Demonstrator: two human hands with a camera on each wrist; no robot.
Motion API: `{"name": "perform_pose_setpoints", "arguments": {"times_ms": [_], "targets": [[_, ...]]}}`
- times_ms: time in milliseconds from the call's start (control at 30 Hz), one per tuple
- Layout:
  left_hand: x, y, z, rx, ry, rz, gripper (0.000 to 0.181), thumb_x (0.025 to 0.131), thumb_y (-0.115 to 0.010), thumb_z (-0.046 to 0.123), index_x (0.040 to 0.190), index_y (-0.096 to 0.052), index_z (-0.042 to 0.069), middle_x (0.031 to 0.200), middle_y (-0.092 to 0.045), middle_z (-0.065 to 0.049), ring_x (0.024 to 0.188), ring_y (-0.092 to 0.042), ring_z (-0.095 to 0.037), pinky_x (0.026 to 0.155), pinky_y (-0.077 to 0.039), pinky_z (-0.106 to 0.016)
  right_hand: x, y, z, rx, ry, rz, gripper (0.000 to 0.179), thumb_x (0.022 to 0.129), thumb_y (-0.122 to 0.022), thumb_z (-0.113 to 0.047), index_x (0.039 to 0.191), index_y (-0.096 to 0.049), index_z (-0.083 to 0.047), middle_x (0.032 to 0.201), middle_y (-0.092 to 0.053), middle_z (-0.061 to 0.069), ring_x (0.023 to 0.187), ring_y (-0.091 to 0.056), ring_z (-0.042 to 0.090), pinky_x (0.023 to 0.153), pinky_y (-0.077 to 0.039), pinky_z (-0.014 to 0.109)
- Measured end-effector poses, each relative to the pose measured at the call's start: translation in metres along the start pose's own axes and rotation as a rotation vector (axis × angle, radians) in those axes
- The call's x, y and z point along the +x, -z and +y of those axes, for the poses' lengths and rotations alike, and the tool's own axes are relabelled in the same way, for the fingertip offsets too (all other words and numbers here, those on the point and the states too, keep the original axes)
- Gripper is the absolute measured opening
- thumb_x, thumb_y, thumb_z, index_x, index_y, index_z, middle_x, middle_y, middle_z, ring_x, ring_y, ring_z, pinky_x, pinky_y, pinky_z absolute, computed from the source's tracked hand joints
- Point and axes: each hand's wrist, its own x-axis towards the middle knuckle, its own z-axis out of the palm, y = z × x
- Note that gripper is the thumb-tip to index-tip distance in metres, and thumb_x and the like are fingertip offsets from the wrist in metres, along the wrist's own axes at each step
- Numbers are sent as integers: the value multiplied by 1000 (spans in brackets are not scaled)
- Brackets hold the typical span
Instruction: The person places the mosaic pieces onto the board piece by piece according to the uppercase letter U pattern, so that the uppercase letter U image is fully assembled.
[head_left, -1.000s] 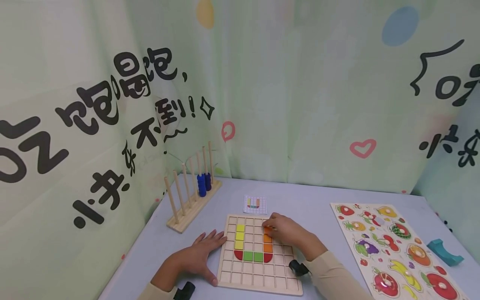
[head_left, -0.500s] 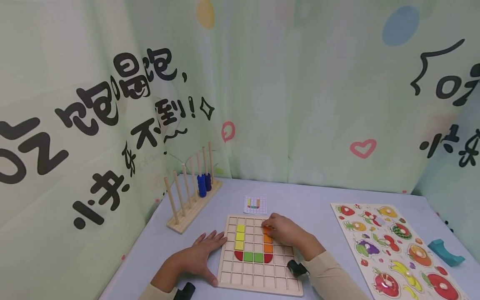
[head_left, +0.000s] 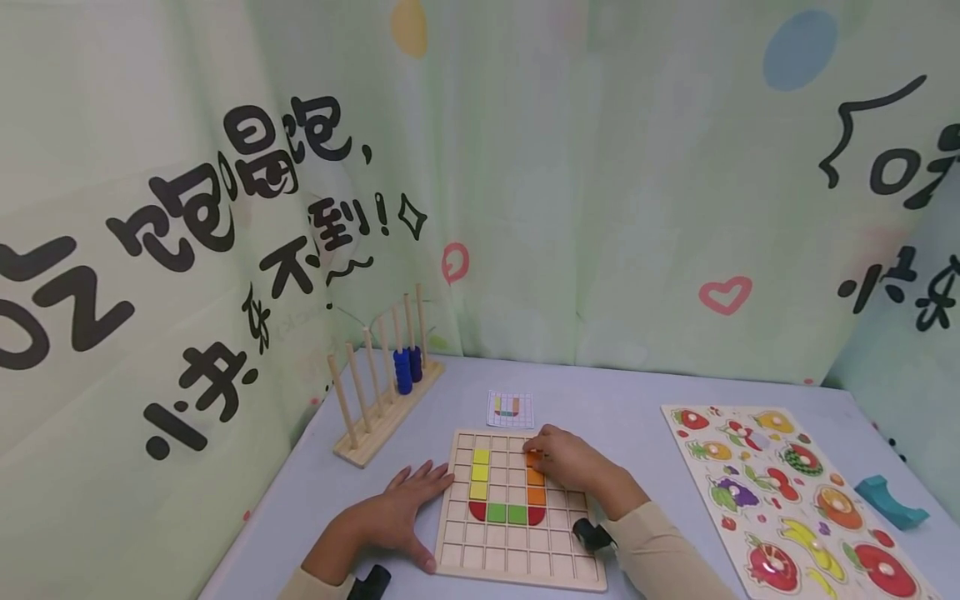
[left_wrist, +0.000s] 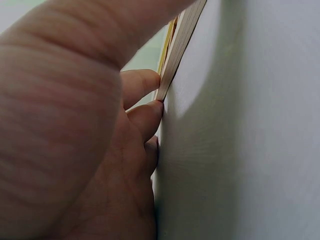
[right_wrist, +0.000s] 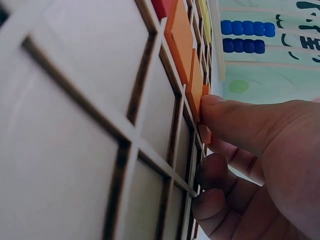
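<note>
A wooden grid board (head_left: 517,557) lies on the table with a U of coloured tiles in its cells. Yellow tiles (head_left: 478,472) form the left column, green tiles (head_left: 497,512) the base, a red rounded tile (head_left: 477,510) each corner, and orange tiles (head_left: 536,497) the right column. At the top of that column my right hand (head_left: 570,460) pinches an orange tile (right_wrist: 205,90), partly hidden by the thumb. My left hand (head_left: 395,517) lies spread on the table, fingertips and thumb touching the board's left edge.
Behind the board lies a small pattern card (head_left: 510,409) showing a coloured U. A peg stand (head_left: 390,418) with blue beads (head_left: 403,371) stands at back left. To the right are a fruit picture board (head_left: 765,492) and a teal curved block (head_left: 891,503).
</note>
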Motion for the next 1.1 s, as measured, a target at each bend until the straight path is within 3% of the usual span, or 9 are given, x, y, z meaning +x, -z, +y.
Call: {"name": "perform_pose_setpoints", "arguments": {"times_ms": [1100], "targets": [[-3, 0, 1, 5, 8, 1, 120, 54, -84, 65, 154, -31, 26, 161, -19, 6, 148, -4, -22, 116, 2, -52, -2, -4, -1, 6, 30, 20, 19, 92, -67, -12, 111, -72, -10, 96, -57, -4, 83, -51, 14, 80, -50, 36]]}}
